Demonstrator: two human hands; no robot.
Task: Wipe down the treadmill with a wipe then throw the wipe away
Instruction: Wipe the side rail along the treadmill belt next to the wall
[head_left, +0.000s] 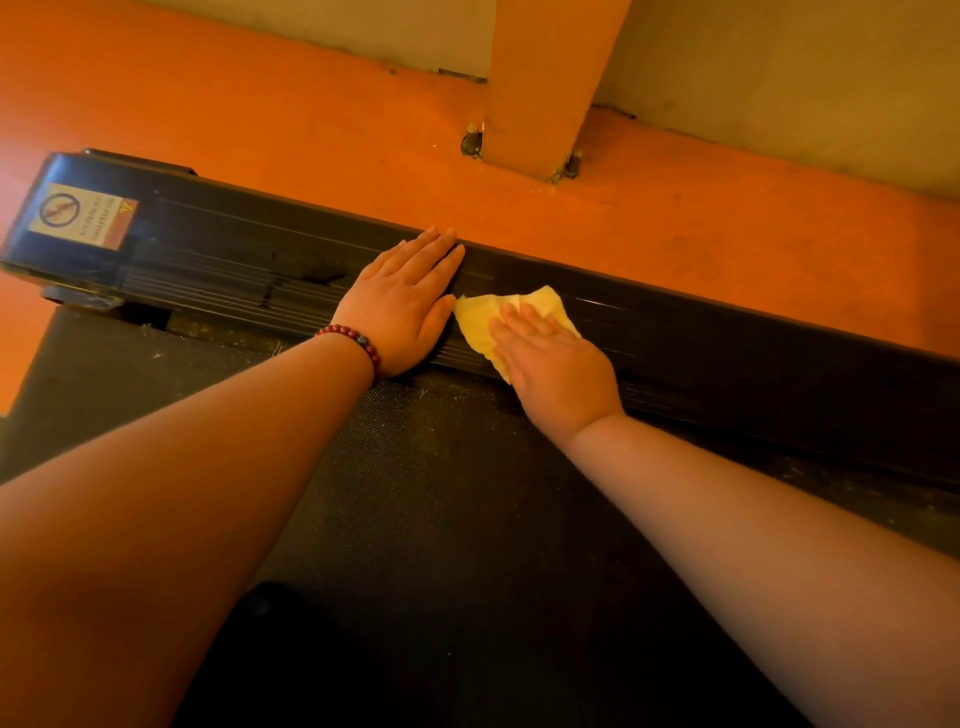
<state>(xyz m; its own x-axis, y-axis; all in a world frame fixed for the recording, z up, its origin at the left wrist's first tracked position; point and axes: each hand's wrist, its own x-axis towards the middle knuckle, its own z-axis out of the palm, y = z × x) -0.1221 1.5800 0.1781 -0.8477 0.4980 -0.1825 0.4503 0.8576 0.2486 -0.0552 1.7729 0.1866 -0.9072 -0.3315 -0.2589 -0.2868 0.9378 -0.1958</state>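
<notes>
Rail first: the treadmill's long black ribbed side rail (727, 353) runs across the view from upper left down to lower right. Its far edge meets the orange floor (260, 104); its near edge meets the black textured running belt (441, 493). At the left it stops in a glossy black end cap (31, 244) bearing a yellow and red warning sticker (83, 215).

The crumpled pale yellow wipe (485, 317) lies on top of the rail near the middle of its visible length. Its longer axis runs across the rail, one corner pointing toward the far edge and another reaching the near edge by the belt.

The right hand (550, 364) lies flat on the wipe, fingers nearly straight and pressing it down, curled round nothing. The left hand (405, 306) rests palm down on the bare rail just beside the wipe, fingers straight and together, fingertips at the far edge, thumb tip at the wipe's left corner. A dark red bead bracelet (353, 338) circles that wrist.

Bare rail stretches from the left hand to the end cap, and from the right hand to the right border of the view. Across the floor strip stands a bolted orange post (545, 78), well apart from the rail, with a dull wall (805, 78) behind it.
</notes>
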